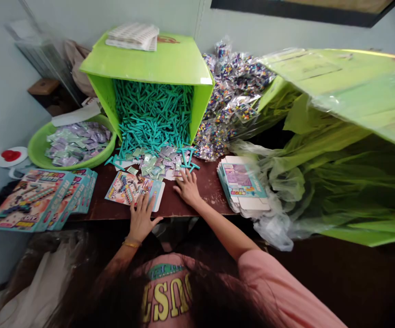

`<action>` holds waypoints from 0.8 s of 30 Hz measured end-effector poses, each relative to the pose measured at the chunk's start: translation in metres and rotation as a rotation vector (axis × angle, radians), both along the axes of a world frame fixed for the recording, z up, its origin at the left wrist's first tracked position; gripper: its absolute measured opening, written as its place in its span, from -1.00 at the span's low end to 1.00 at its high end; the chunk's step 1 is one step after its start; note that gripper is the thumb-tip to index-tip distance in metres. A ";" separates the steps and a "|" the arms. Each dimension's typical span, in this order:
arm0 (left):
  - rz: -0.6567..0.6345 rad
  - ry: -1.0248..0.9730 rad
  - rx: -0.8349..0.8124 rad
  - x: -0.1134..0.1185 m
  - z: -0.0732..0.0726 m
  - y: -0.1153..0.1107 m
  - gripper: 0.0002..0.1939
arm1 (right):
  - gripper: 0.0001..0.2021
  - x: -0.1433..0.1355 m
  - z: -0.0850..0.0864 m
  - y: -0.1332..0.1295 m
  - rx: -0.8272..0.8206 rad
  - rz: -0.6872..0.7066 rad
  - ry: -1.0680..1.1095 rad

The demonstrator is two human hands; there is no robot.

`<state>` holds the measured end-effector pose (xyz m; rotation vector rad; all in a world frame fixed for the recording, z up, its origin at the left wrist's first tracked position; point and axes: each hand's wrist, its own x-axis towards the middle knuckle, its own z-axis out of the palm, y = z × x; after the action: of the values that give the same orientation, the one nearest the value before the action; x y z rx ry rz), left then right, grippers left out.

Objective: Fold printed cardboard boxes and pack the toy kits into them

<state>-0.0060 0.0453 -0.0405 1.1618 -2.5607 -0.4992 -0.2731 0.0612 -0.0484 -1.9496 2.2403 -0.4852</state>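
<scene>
On the shirt [169, 279] we make out an S among large yellow letters [161, 300], the rest partly hidden. We cannot read the blurred print on the left boxes [26, 198], the middle box [122, 187] or the right boxes [240, 180].

Under the fingers of my left hand [143, 214] I have a flat printed box [131, 184], just left of centre in the frame. It lies face up on the counter [207, 183], slightly askew, its pinkish front showing colourful pictures, with a blue strip and a white edge at its right end. Above it I see a loose heap of small flat packets [154, 163], pale green and lilac, jumbled together. My right hand [187, 187] is at their lower right edge, perhaps touching one; I can't tell.
</scene>
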 end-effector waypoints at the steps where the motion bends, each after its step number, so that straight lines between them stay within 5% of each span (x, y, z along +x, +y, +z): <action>1: 0.007 -0.022 -0.010 -0.002 -0.004 0.003 -0.13 | -0.55 -0.004 -0.004 0.019 0.019 0.058 0.041; 4: 0.007 -0.034 -0.030 0.004 -0.010 0.007 -0.20 | -0.51 0.003 -0.012 0.078 0.028 0.169 0.087; 7: -0.059 0.062 -0.039 0.015 -0.006 0.004 -0.49 | -0.47 0.014 -0.020 0.116 -0.004 0.211 0.033; 11: 0.021 0.356 0.004 0.024 0.026 -0.007 -0.64 | -0.67 0.011 -0.017 0.125 -0.114 0.267 -0.201; 16: 0.277 0.547 0.152 0.029 0.082 -0.028 -0.63 | -0.73 0.017 0.050 0.087 -0.389 0.175 -0.459; 20: 0.265 0.548 0.220 0.029 0.099 -0.034 -0.55 | -0.72 0.067 0.105 0.023 -0.370 0.482 -0.259; 22: 0.297 0.574 0.238 0.032 0.100 -0.032 -0.52 | -0.69 0.089 0.108 -0.007 -0.340 0.611 -0.182; 24: 0.418 0.608 0.230 0.039 0.098 -0.031 -0.50 | -0.66 0.097 0.094 -0.025 -0.300 0.639 -0.181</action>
<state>0.0330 0.0146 0.0575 1.3211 -1.7286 -0.8917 -0.1765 0.0363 0.0460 -2.4836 1.3810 -0.8831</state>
